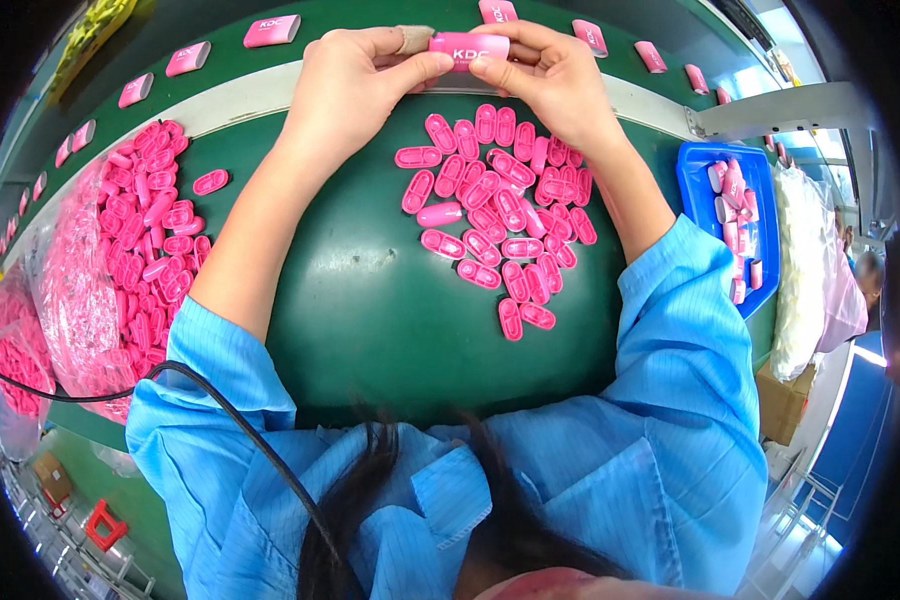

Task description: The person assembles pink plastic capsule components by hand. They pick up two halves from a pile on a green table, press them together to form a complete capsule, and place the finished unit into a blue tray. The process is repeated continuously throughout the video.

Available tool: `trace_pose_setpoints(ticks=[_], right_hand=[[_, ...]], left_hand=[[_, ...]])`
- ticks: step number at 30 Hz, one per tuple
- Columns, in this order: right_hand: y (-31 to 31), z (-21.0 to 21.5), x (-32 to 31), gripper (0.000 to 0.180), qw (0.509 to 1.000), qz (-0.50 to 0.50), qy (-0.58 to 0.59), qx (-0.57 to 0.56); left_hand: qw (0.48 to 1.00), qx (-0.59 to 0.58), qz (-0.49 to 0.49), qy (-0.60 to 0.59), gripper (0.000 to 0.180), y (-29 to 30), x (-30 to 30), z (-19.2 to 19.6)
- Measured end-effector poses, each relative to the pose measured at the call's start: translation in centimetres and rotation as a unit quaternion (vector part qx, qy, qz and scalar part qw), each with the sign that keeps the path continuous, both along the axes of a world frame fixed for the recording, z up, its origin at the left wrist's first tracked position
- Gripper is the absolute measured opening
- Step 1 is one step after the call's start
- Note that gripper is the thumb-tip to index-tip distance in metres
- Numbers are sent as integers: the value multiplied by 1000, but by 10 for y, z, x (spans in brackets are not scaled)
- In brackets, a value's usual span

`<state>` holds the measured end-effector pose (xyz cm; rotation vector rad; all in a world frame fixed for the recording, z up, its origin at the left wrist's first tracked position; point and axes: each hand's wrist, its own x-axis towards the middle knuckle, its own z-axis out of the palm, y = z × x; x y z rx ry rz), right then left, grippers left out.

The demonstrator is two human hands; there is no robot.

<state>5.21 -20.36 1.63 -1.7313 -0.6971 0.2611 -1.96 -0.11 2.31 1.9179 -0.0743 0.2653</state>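
Up at the far side of the green table, a small pink rounded case (469,48) with white print is held between both my hands. My left hand (345,90) pinches its left end with thumb and index finger, the index tip wrapped in a tan finger cover. At the right end, the thumb and fingers of my right hand (560,85) are closed on it. Below the hands lies a loose spread of pink oval shells (483,190), most with their hollow side up and a few with the smooth side up.
A heap of pink shells (150,230) spills from a clear plastic bag (75,285) on the left. Beyond a pale rail (240,103), finished-looking pink cases (272,31) lie spaced in a row. A blue tray (686,190) holding pink pieces stands right. A black cable (240,425) crosses my left sleeve.
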Motion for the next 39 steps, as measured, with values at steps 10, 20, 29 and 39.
trace_pose_setpoints(ticks=[10,20,29,39], right_hand=[[13,9,-20,35,997,-65,-36,-1],[47,15,37,37,959,-100,-241,-114],[30,5,47,27,925,-145,-261,-235],[8,24,10,22,995,32,96,18]], left_hand=[[976,163,100,-106,29,-36,-21,-2],[997,-31,72,12,26,18,35,1],[898,393,121,-157,38,30,34,-11],[951,290,-103,-8,25,-5,-46,18]])
